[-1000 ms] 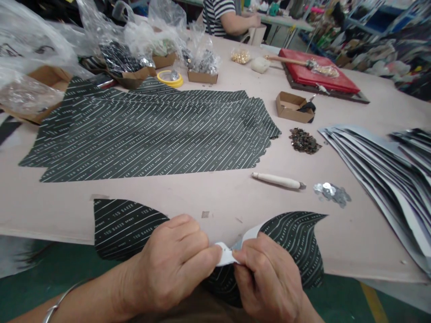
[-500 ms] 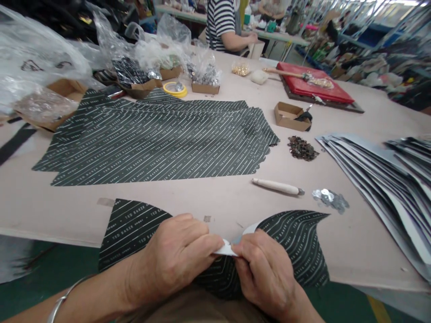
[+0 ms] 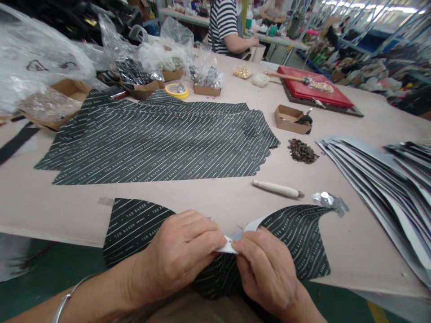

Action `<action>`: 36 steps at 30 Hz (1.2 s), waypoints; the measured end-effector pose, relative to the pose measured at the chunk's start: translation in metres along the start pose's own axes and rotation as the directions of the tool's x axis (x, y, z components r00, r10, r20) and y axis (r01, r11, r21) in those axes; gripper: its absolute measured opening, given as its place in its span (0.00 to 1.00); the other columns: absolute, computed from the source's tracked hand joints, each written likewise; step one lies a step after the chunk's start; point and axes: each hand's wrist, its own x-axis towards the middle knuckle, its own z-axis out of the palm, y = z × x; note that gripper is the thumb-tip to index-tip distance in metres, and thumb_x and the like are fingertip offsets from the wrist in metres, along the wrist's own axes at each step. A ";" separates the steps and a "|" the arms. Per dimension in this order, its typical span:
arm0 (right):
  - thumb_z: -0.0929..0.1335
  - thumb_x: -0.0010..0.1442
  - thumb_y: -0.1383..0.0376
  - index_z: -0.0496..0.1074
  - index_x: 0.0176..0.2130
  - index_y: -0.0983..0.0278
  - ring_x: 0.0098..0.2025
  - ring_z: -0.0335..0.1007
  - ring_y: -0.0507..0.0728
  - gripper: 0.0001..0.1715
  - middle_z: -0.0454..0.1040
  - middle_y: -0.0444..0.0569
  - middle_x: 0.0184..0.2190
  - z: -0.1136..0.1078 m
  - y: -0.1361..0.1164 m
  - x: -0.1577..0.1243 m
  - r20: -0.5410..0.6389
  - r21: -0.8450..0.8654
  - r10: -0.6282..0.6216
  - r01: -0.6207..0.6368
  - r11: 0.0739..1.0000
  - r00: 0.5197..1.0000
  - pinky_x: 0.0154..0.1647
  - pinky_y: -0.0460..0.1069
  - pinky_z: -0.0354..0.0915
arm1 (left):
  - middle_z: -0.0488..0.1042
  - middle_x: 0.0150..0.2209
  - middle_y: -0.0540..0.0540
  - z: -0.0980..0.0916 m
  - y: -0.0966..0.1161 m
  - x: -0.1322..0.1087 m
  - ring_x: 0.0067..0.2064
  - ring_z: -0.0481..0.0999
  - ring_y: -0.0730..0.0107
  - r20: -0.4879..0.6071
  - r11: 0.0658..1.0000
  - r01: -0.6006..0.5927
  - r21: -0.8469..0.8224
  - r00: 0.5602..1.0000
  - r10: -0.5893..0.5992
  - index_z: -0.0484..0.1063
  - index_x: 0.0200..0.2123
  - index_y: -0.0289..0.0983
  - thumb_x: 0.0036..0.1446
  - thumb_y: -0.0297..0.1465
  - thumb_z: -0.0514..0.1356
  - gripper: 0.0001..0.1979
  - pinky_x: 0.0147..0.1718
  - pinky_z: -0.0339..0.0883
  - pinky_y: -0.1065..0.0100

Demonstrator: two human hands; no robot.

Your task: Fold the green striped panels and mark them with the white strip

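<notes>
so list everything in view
sheet: one, striped black, foreground
sheet stack: one, dark, centre
stick: one, beige, beyond sheet
discs: pile, silver, right of stick
small pieces: pile, brown, beyond discs
boxes: several, brown, around stack
slab: one, red, far right
layered sheets: many, white and black, right
ring: one, yellow, behind stack
plastic bags: several, clear, left
table: one, pinkish, beneath
people: at least two, one striped, background
bracelet: one, silver, lower left
left hand: one, pinching sheet
right hand: one, pinching sheet

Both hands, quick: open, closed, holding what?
Left hand: closed, pinching the cloth.
Right hand: closed, pinching the same cloth.
</notes>
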 end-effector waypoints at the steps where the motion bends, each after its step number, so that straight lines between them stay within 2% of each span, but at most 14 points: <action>1: 0.62 0.66 0.77 0.69 0.38 0.65 0.30 0.66 0.56 0.10 0.71 0.48 0.26 0.001 -0.001 0.000 -0.004 -0.006 0.006 -0.006 1.000 1.000 0.31 0.51 0.61 | 0.77 0.34 0.47 0.001 0.000 0.000 0.33 0.73 0.70 -0.017 1.000 -0.012 -0.023 1.000 0.012 0.70 0.39 0.34 0.65 0.19 0.54 0.07 0.33 0.67 0.67; 4: 0.62 0.66 0.77 0.68 0.38 0.64 0.28 0.67 0.55 0.10 0.71 0.46 0.25 0.001 -0.003 0.000 -0.013 -0.011 0.008 -0.008 1.000 1.000 0.31 0.50 0.62 | 0.79 0.36 0.46 0.003 0.000 -0.002 0.36 0.77 0.70 -0.019 0.995 -0.023 -0.099 1.000 0.021 0.70 0.40 0.34 0.65 0.19 0.55 0.06 0.37 0.71 0.68; 9: 0.62 0.67 0.76 0.69 0.39 0.64 0.28 0.68 0.55 0.10 0.71 0.46 0.25 0.001 -0.008 -0.002 -0.033 -0.021 0.013 -0.014 1.000 0.999 0.32 0.50 0.63 | 0.79 0.37 0.47 0.006 0.003 -0.006 0.38 0.78 0.72 -0.026 0.976 0.032 -0.216 0.999 -0.039 0.69 0.39 0.34 0.65 0.18 0.54 0.08 0.41 0.73 0.70; 12: 0.61 0.67 0.76 0.69 0.39 0.65 0.27 0.67 0.55 0.11 0.71 0.46 0.25 0.003 -0.009 -0.003 -0.056 -0.015 0.034 -0.035 0.999 0.998 0.31 0.50 0.63 | 0.79 0.38 0.46 0.009 0.005 -0.008 0.38 0.78 0.73 -0.042 0.977 0.030 -0.213 0.998 -0.040 0.69 0.39 0.34 0.65 0.18 0.54 0.08 0.41 0.73 0.70; 16: 0.63 0.67 0.76 0.70 0.39 0.65 0.28 0.69 0.54 0.09 0.75 0.49 0.28 0.005 -0.004 0.001 -0.048 -0.034 0.066 -0.068 0.997 0.997 0.30 0.49 0.65 | 0.79 0.36 0.47 0.007 -0.001 -0.005 0.36 0.78 0.72 -0.058 0.999 -0.002 -0.040 0.998 -0.001 0.71 0.40 0.34 0.67 0.19 0.54 0.08 0.38 0.72 0.69; 19: 0.65 0.67 0.74 0.73 0.41 0.65 0.33 0.74 0.54 0.08 0.79 0.53 0.37 0.001 0.010 0.008 -0.016 -0.132 0.071 -0.073 0.989 0.997 0.33 0.48 0.67 | 0.80 0.35 0.46 -0.002 -0.014 0.005 0.36 0.77 0.70 -0.023 0.986 -0.091 0.141 0.995 0.095 0.71 0.41 0.33 0.69 0.22 0.53 0.07 0.39 0.70 0.66; 22: 0.65 0.68 0.75 0.75 0.42 0.65 0.34 0.76 0.53 0.09 0.80 0.53 0.41 -0.001 0.027 0.016 -0.030 -0.281 0.055 -0.061 0.958 0.998 0.35 0.47 0.68 | 0.81 0.38 0.47 -0.008 -0.033 0.017 0.38 0.78 0.69 -0.004 0.923 -0.190 0.335 0.979 0.203 0.72 0.41 0.34 0.71 0.23 0.51 0.10 0.45 0.68 0.62; 25: 0.65 0.69 0.73 0.75 0.40 0.66 0.31 0.75 0.53 0.09 0.81 0.51 0.36 0.003 0.040 0.018 -0.017 -0.367 0.008 -0.014 0.930 1.000 0.35 0.48 0.67 | 0.81 0.38 0.49 -0.003 -0.050 0.020 0.40 0.77 0.68 0.001 0.852 -0.234 0.468 0.964 0.264 0.73 0.40 0.35 0.71 0.24 0.51 0.11 0.45 0.66 0.61; 28: 0.63 0.70 0.73 0.76 0.40 0.67 0.31 0.75 0.53 0.12 0.81 0.51 0.35 0.012 0.043 0.008 0.046 -0.385 0.020 -0.001 0.923 0.999 0.35 0.49 0.66 | 0.80 0.37 0.47 0.007 -0.057 0.010 0.41 0.77 0.66 0.118 0.832 -0.242 0.499 0.970 0.212 0.73 0.41 0.33 0.72 0.24 0.50 0.12 0.42 0.67 0.62; 31: 0.63 0.69 0.74 0.77 0.44 0.68 0.33 0.77 0.55 0.13 0.82 0.53 0.39 0.021 0.038 -0.009 0.076 -0.358 0.075 -0.043 0.933 0.994 0.37 0.49 0.68 | 0.79 0.40 0.44 0.013 -0.052 -0.002 0.43 0.76 0.64 0.219 0.849 -0.204 0.487 0.970 0.107 0.73 0.45 0.32 0.72 0.24 0.48 0.13 0.40 0.68 0.62; 36: 0.63 0.67 0.75 0.76 0.48 0.69 0.39 0.80 0.57 0.15 0.81 0.57 0.46 0.018 0.023 -0.016 0.088 -0.265 0.204 -0.174 0.949 0.975 0.41 0.50 0.73 | 0.77 0.52 0.45 0.014 -0.042 -0.014 0.48 0.75 0.61 0.228 0.886 -0.145 0.441 0.973 0.046 0.72 0.53 0.35 0.72 0.26 0.45 0.18 0.45 0.68 0.60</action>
